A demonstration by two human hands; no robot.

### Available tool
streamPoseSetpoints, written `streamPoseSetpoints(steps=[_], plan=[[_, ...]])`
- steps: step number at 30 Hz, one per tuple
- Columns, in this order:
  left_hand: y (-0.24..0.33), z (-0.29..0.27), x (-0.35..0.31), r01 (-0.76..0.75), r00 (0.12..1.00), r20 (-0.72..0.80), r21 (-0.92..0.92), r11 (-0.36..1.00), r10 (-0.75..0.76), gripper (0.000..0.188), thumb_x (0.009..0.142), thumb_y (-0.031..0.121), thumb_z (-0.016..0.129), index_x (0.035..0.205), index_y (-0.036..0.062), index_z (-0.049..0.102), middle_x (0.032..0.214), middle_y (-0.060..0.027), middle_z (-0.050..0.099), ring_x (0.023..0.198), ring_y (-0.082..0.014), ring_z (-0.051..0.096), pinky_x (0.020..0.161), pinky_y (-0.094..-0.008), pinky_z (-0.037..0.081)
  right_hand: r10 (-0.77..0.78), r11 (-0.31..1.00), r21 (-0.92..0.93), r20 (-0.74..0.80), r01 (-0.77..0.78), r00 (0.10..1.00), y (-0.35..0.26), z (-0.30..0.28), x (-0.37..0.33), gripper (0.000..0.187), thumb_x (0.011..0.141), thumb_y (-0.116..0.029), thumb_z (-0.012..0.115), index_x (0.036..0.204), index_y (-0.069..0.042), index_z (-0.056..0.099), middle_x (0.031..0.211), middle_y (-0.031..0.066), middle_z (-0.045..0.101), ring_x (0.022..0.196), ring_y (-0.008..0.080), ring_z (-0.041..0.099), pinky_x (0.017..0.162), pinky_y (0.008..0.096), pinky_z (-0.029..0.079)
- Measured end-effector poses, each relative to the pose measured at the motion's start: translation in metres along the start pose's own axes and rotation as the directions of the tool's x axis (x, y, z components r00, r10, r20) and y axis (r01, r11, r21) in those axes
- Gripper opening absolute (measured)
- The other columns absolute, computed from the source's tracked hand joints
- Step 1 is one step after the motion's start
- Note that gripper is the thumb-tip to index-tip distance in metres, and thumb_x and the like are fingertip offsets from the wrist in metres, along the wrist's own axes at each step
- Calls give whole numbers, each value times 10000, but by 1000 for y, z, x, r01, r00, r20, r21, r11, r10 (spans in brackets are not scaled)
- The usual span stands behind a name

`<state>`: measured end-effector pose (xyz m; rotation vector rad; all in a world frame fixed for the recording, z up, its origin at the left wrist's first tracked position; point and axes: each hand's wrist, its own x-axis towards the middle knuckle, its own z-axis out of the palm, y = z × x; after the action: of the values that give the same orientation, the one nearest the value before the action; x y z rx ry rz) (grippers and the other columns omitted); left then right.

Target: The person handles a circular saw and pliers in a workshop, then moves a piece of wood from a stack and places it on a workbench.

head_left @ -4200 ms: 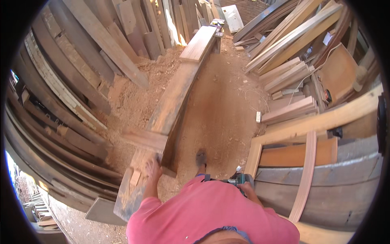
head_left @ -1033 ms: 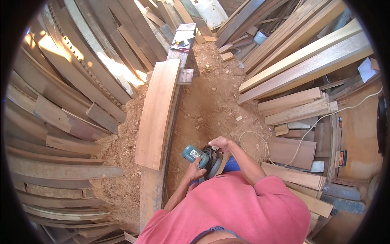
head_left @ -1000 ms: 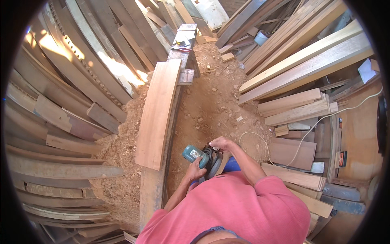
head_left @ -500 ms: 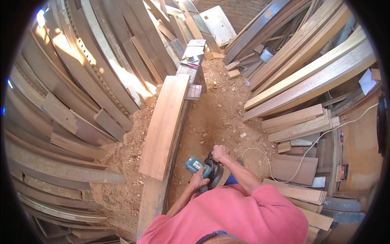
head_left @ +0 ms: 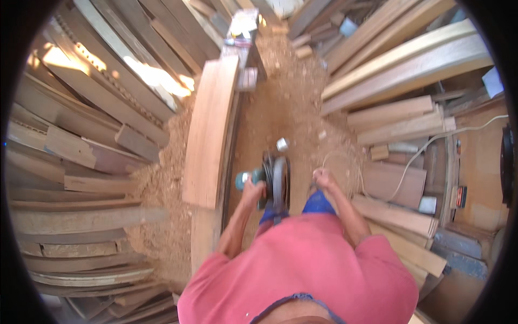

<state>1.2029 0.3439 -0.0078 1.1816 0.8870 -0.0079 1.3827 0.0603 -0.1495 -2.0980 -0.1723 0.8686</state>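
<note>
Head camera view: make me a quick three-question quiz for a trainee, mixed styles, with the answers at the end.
1. Which hand grips the teal power tool?
2. True or false: the right hand is apart from the teal power tool.
3. Where does the smooth board lie?
A) on the floor
B) on the wooden bench
C) across the person's knees

Key: 1. The left hand. 2. True. 3. B.

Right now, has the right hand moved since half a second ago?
Yes: against the light board, the right hand moved rightward, away from the power tool.
</note>
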Motion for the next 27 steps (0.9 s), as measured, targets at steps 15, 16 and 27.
streamPoseSetpoints(steps=[15,16,27], plan=[[0,5,24,140,934,-55,-854,501,-354,83,810,75,544,770,93,474,697,-28,487,620,-159,515,602,-344,501,-14,991,-116,433,71,901,-44,64,-70,447,841,-247,676,1196,25,661,1032,193,717,968,308,661,873,372,509],[1,4,24,138,932,-58,-857,497,-359,75,809,69,537,773,91,475,696,-26,486,614,-157,518,593,-337,501,48,981,-186,497,52,866,-55,53,-70,431,851,-261,665,1174,25,676,996,180,726,939,304,669,858,371,513],[-11,-20,-31,44,996,-79,213,976,-28,544,727,52,629,1256,37,504,845,-160,633,661,-226,630,585,-361,512,-106,992,-11,477,126,873,-169,1,-74,329,918,-274,608,1113,-21,689,928,163,724,865,218,679,797,353,540]])
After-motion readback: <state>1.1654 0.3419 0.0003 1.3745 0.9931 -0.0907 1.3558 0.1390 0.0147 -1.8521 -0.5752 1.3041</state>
